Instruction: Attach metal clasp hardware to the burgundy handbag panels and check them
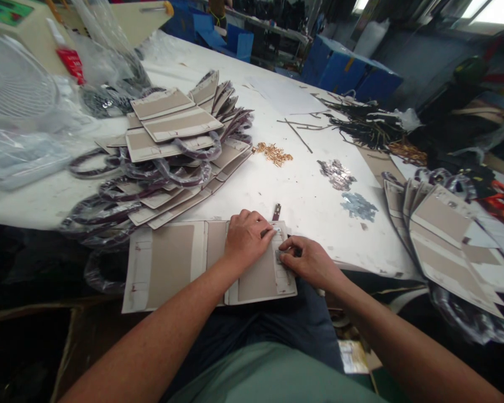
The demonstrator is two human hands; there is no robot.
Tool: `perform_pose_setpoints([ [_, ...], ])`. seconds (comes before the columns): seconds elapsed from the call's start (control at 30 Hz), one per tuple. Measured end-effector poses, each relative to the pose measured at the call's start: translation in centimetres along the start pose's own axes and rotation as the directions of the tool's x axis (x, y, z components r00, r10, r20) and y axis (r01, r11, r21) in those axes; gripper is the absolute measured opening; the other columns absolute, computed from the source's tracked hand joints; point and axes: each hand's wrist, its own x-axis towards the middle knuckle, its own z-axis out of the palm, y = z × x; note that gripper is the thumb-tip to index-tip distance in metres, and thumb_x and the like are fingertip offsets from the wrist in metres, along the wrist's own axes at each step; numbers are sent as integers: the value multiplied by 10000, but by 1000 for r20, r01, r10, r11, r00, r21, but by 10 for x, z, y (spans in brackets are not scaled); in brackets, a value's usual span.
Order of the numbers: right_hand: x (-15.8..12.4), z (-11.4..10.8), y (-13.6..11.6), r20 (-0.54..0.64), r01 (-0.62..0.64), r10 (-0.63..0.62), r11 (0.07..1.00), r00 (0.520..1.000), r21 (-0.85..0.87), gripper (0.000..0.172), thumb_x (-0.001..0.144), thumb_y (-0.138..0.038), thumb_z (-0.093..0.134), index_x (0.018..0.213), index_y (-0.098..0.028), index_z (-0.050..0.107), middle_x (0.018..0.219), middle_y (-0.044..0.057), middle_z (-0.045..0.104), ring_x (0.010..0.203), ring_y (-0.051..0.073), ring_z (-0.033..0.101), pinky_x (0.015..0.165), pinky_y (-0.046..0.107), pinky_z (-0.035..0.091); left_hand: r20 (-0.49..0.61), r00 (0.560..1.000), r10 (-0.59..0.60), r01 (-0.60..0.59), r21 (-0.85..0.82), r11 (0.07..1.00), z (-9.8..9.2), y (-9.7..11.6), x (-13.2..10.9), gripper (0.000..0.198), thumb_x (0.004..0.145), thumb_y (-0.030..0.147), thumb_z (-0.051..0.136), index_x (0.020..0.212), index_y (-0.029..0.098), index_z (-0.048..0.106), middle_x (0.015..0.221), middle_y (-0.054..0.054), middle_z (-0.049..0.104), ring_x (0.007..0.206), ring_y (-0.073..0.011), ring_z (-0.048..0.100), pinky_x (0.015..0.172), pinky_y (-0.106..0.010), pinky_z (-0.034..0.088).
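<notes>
Bag panels of taupe board are the work here, and one opened-out panel (172, 268) lies flat at the near edge of the white counter (302, 196), partly overhanging it above the person's lap. Its right end is pressed down by the left hand (246, 238), fingers curled over a small metal fitting (277, 229), while a second small dark piece is pinched at the panel's right strip by the right hand (308, 258); what exactly that piece is cannot be told. A brown strap tab (276, 212) lies just beyond the panel. By the look of it, the work is judged to be somewhere in the middle: a large fanned stack of panels with wrapped handles (172, 157) is spread to the left, and another stack (441, 229) hangs over the counter's right edge; which one is finished cannot be told. Supplies remain: gold fittings (274, 153) and two patches of silver pieces (338, 173) lie well apart from the hands. Open room is found in the bare middle of the counter beyond the hands; the left side is crowded by the stack and plastic bags (29, 145), and the near edge leaves little margin.
</notes>
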Motion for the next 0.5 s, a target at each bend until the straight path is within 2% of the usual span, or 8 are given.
perform_pose_setpoints([
  [0.33,2,1,-4,-31,38,-40,997,999,-66,147,883,-286,639,998,-235,715,730,-24,701,622,171,639,621,279,455,2,1000,-9,9,-5,1000,0,1,0,97,938,361,729,911,275,764,1042,-33,731,1079,-279,558,889,-461,405],
  [0.5,5,3,-6,-52,53,-64,983,997,-177,124,877,-260,643,966,-236,725,740,-17,691,647,177,624,636,288,432,1,1000,-1,1,-5,1000,0,1,0,86,938,355,728,918,280,763,1047,-28,730,1083,-276,557,893,-460,406],
])
